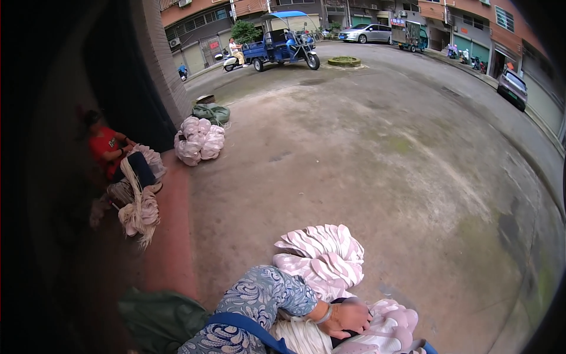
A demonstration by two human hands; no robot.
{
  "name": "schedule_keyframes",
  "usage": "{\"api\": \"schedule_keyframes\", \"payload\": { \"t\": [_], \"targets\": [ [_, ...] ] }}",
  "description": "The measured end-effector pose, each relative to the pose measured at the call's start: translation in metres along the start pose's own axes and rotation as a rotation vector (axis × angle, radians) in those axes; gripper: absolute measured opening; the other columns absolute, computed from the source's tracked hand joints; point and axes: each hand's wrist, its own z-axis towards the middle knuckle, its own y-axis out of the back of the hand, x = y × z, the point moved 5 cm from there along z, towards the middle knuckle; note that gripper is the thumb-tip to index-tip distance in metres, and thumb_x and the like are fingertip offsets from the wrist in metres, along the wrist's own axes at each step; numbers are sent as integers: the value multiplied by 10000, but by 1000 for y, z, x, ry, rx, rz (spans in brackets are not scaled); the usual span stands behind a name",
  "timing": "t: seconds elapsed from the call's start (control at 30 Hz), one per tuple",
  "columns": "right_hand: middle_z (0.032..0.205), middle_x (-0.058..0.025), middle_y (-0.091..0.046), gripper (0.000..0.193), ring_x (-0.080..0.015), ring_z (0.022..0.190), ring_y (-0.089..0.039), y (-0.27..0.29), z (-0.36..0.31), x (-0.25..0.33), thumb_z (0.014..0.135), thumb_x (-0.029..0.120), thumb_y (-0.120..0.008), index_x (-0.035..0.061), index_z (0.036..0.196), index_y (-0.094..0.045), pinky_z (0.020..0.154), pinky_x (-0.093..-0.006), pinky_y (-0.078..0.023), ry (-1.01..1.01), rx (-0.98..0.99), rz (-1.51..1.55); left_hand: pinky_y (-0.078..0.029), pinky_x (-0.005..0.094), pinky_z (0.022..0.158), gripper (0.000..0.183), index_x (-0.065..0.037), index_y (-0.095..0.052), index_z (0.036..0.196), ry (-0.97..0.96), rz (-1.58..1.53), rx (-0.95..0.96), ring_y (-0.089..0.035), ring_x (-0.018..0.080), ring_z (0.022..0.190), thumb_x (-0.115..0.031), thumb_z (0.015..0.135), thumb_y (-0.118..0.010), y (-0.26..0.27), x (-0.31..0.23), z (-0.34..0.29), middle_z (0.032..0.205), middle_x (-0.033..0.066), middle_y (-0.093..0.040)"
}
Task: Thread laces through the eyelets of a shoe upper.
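My left hand, at the end of a blue paisley sleeve and with a pale band at the wrist, reaches in at the bottom. Its fingers curl down over a bundle of soft pink and white pieces; the hand is slightly blurred. Something black shows under the palm. Beside the wrist lies a bunch of cream strips. Just beyond, on the ground, is a stack of wavy-striped pink and white pieces, layered like folds. My right hand does not show.
At left, a person in red sits among pale strips and pink pieces. Pink bundles and a green sack lie by the wall. Dark green cloth is near my arm. A blue three-wheeler and cars stand across the concrete yard.
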Motion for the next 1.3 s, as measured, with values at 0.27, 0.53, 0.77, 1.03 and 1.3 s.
{"api": "schedule_keyframes", "payload": {
  "t": [0.27,0.53,0.77,1.03,1.3],
  "targets": [
    [786,-100,-587,216,-168,628,-557,4,0,-1,929,199,-579,-16,918,-572,556,-280,-466,18,66,0,-287,529,1046,348,-31,-585,1042,26,14,15,-436,356,1230,-180,730,-624,0,-2,1,1191,146,-526],
    [782,-101,-596,211,-166,616,-570,6,3,-9,929,153,-566,-37,1023,-564,562,-281,-489,-22,35,30,-271,507,1068,398,-43,-539,1088,36,84,95,-415,340,1260,-194,732,-634,-1,-5,-3,1214,140,-515],
    [771,-99,-622,201,-160,635,-605,15,13,-12,926,112,-568,-62,1025,-586,593,-247,-492,-55,101,8,-287,482,1061,402,-51,-519,1086,151,194,166,-441,309,1253,-211,740,-648,6,-24,14,1218,134,-524],
    [811,-91,-629,200,-141,641,-606,14,6,-7,925,90,-571,-60,1057,-582,597,-226,-496,-75,141,100,-283,465,1067,399,-41,-524,1104,275,239,238,-444,293,1255,-233,771,-631,5,-45,18,1242,127,-519],
    [798,-95,-621,205,-148,651,-610,10,8,-16,929,98,-555,-68,1047,-580,599,-232,-498,-133,147,43,-281,485,1073,420,-36,-515,1130,307,246,139,-455,321,1247,-203,765,-639,4,-51,-4,1264,153,-521]
  ]
}}
